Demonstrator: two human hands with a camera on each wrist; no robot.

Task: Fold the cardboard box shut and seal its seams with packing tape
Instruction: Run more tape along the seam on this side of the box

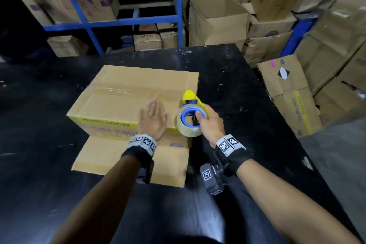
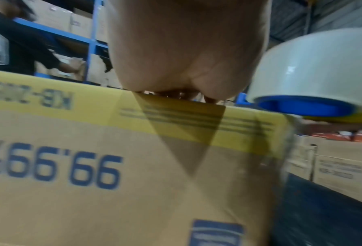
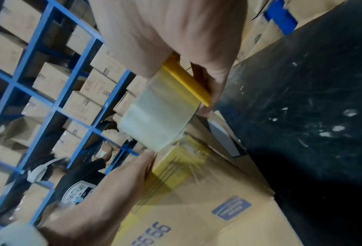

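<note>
Black table (image 1: 247,89), cardboard box (image 1: 122,93), blue shelving (image 1: 111,24)

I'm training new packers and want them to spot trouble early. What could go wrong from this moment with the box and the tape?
1. The left hand presses flat on only the near right part of the box, so the far side could lift or the box slide when the tape pulls.
2. The right hand holds the tape dispenser at the right edge; a tilted start may lay the strip crooked or wrinkled.
3. A flap lies open on the table and might stay unsealed.
</note>
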